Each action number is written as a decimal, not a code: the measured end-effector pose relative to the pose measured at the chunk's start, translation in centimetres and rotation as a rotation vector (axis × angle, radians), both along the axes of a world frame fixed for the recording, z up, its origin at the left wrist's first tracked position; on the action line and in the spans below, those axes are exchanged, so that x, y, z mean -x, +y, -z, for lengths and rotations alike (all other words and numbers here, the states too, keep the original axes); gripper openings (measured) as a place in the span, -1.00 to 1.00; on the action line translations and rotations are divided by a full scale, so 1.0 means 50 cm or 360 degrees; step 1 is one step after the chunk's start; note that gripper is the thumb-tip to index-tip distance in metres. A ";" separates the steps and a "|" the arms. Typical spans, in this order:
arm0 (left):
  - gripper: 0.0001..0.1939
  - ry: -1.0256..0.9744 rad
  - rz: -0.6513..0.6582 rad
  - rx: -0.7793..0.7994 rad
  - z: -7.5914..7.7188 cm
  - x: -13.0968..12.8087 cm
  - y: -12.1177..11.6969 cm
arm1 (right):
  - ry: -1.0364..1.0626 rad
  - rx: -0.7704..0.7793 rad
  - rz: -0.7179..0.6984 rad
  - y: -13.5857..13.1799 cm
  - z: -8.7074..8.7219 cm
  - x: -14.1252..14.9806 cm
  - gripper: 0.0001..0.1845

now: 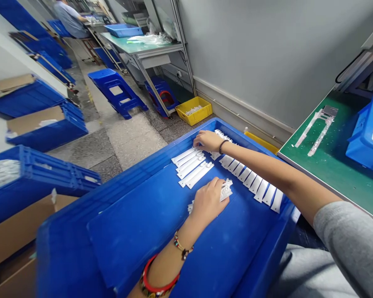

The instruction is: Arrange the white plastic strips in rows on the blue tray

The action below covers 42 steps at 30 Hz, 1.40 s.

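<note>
Head view: saw blue crates [62,169] at far left, then a seated person [70,18] far back and a blue stool [101,76] on the floor. Noted a short row of white strips [191,163] lying in the large blue tray [136,215], with a yellow bin [202,116] beyond its rim. Near that row, clutched white pieces [226,191] in the left hand [207,203], largely covering them. Held the right hand [209,141] apart from the left, at the short row's upper end; could not tell whether pinching anything. Found a longer row [256,184] partly hidden by the right forearm [261,163], then a green worktable [332,174] bearing a blue box [363,145].
</note>
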<state>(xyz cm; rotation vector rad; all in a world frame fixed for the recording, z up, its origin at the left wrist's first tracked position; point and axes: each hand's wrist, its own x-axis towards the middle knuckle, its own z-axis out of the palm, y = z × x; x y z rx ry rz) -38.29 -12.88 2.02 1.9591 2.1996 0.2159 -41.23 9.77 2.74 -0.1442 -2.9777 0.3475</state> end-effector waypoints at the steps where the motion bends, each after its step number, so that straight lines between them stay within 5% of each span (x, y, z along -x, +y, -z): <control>1: -0.69 -0.0004 0.0001 0.0001 -0.001 -0.001 0.000 | -0.0006 -0.0005 -0.0002 0.001 0.000 -0.001 -0.82; 13: -0.67 -0.0009 0.0012 0.0012 0.006 0.003 0.000 | 0.0002 -0.0100 -0.0082 -0.001 -0.022 -0.008 -0.85; 26: -0.73 -0.0011 0.0076 -0.0157 0.017 0.013 -0.001 | 0.0084 0.0062 -0.0256 -0.004 -0.019 -0.058 -0.91; 32: -0.74 -0.0018 0.0064 -0.0300 0.014 0.018 0.000 | -0.0068 0.0228 -0.0611 -0.015 -0.011 -0.085 -0.81; 38: -0.83 -0.0014 -0.0221 -0.0307 0.014 0.037 0.003 | 0.0039 0.0224 -0.0437 -0.025 -0.023 -0.119 -0.82; 42: -0.69 -0.0265 -0.0326 -0.0252 0.015 0.063 0.006 | -0.0034 0.0264 -0.0336 -0.020 -0.047 -0.184 -0.82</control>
